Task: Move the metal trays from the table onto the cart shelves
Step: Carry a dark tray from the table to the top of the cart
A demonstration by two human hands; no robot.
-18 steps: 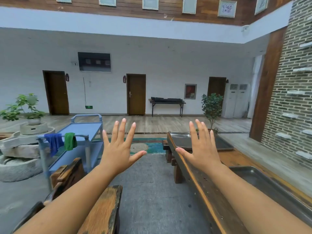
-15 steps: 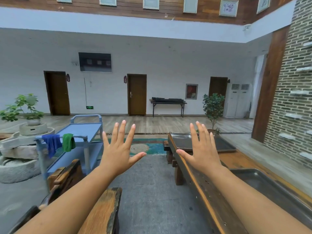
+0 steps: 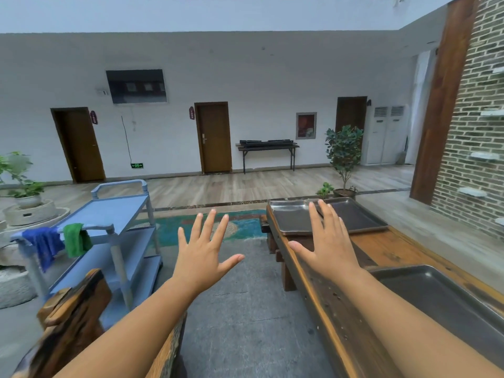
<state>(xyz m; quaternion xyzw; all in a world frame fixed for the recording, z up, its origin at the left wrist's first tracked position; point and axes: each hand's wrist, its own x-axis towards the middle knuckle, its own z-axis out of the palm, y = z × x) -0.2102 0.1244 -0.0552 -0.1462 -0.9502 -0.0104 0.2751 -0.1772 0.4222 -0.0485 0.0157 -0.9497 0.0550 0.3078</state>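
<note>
cart (image 3: 109, 214): blue, with three shelves, it stands on the floor at the left, well apart from the worktop. No tray shows on the parts of its shelves that are in view.
cloths (image 3: 76, 238): one blue and one green, both draped over the cart's near handle.
left hand (image 3: 203, 257): raised over the floor between cart and worktop, back toward the camera. Its grip is spread wide with straight fingers and holds nothing.
right hand (image 3: 327, 246): raised over the left edge of the worktop, its grip likewise spread and empty. The fingertips overlap the far trays in this view; I cannot tell whether they touch.
worktop (image 3: 395, 249): a long wooden table running from near right to far.
far trays (image 3: 357, 216): two metal trays at the far end, a lighter one left of a darker one. Whether they touch or overlap is unclear.
near tray (image 3: 436, 304): lies on the near right of the worktop, just beside the right forearm.
step in hand: probably the very start, since every tray in view lies on the worktop and neither hand holds one.
next move: probably choose one tray, bring both hands down to opposite rims, curl the fingers under the lips and lift it level. Then turn left and slide it onto a cart shelf, keeping clear of the cloths.
</note>
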